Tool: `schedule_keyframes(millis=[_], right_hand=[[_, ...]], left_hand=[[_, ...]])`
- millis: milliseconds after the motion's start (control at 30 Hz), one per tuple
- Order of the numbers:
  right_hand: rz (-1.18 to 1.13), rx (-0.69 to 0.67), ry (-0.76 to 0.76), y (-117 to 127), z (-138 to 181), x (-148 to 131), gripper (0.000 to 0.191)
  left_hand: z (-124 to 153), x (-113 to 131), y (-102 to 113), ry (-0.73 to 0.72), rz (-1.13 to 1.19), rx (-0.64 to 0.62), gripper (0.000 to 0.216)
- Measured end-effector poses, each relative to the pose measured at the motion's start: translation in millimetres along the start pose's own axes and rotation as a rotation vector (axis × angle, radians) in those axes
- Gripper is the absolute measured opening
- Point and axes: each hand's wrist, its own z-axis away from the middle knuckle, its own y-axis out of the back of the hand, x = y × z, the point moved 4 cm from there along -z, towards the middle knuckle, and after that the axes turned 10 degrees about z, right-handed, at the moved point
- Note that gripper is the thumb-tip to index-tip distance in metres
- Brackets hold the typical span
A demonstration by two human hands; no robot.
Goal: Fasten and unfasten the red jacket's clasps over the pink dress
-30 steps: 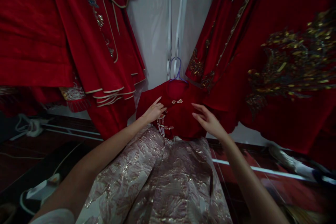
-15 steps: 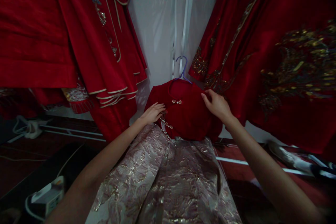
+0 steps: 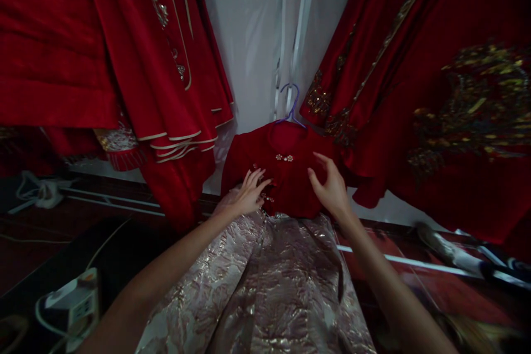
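In the middle lies a dress with a dark red bodice [image 3: 286, 188] and a shiny pinkish-silver brocade skirt [image 3: 290, 276]. Its bodice carries beaded flower clasps [image 3: 284, 158], and a purple hanger [image 3: 293, 105] sticks out at the neck. My left hand [image 3: 251, 191] rests at the left side of the bodice, fingers spread over the lower beads, which it partly covers. Over the right side of the bodice is my right hand [image 3: 332, 185], its thumb and fingers apart with nothing between them; whether it touches the cloth I cannot tell.
Red embroidered garments [image 3: 166, 66] hang at left, and more with gold sequins [image 3: 489, 105] hang at right. A white wall [image 3: 249, 38] stands behind. Low metal bars [image 3: 406, 261] run near the floor. At lower left is a white power strip [image 3: 83, 301] with a cable.
My right hand has moved left and slightly down from the bodice's right shoulder edge. My left hand has shifted a little right and down, its fingers more spread. The bodice lies flatter.
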Motion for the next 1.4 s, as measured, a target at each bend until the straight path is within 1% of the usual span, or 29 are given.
schedule_keyframes(millis=[67, 100, 133, 167, 233, 300, 400, 500, 600, 733, 833, 1033, 1133, 1267, 1400], right_hand=[[-0.133, -0.087, -0.038, -8.3, 26.4, -11.4, 0.039], [-0.178, -0.135, -0.050, -12.3, 39.2, -14.2, 0.037], [-0.212, -0.195, -0.057, -16.4, 51.0, -14.9, 0.035], [-0.238, -0.256, -0.062, -19.9, 61.1, -13.5, 0.034], [-0.274, -0.371, -0.072, -25.3, 74.9, -6.8, 0.033], [-0.296, -0.424, -0.096, -27.2, 79.6, 2.1, 0.032], [-0.332, -0.428, -0.156, -27.1, 78.4, 10.7, 0.032], [-0.366, -0.455, -0.184, -29.5, 79.8, 9.7, 0.032], [-0.383, -0.502, -0.161, -33.0, 84.0, 4.5, 0.032], [-0.389, -0.528, -0.150, -33.2, 85.8, 1.0, 0.032], [-0.389, -0.527, -0.156, -29.8, 84.1, 0.6, 0.032], [-0.392, -0.521, -0.172, -26.3, 82.7, 3.9, 0.031], [-0.384, -0.531, -0.164, -27.2, 83.5, 4.2, 0.030], [-0.382, -0.549, -0.159, -27.6, 84.0, 2.3, 0.029], [-0.382, -0.550, -0.165, -27.1, 83.6, 2.1, 0.030]], left_hand=[[16.2, 5.6, -28.3, 0.049, 0.023, 0.016, 0.079], [23.5, 7.3, -41.1, 0.083, 0.033, 0.050, 0.080], [29.7, 8.2, -52.4, 0.114, 0.034, 0.081, 0.074], [34.5, 8.2, -61.0, 0.142, 0.025, 0.115, 0.063], [39.9, 6.1, -69.2, 0.182, -0.002, 0.182, 0.040], [41.3, 2.6, -66.7, 0.205, -0.039, 0.243, 0.027], [42.0, -1.5, -57.8, 0.202, -0.083, 0.294, 0.020], [45.8, -1.9, -57.2, 0.139, -0.077, 0.318, 0.021], [52.1, -2.7, -62.2, 0.091, -0.036, 0.366, 0.024], [58.0, -5.3, -66.0, 0.059, 0.002, 0.390, 0.029], [59.0, -6.4, -64.0, 0.066, 0.010, 0.415, 0.030], [55.6, 0.2, -57.9, 0.074, 0.017, 0.479, 0.021], [56.3, 3.3, -56.0, 0.072, 0.002, 0.502, 0.023], [58.5, 3.8, -56.2, 0.066, 0.019, 0.484, 0.026], [59.4, 2.5, -56.1, 0.080, 0.024, 0.484, 0.022]])
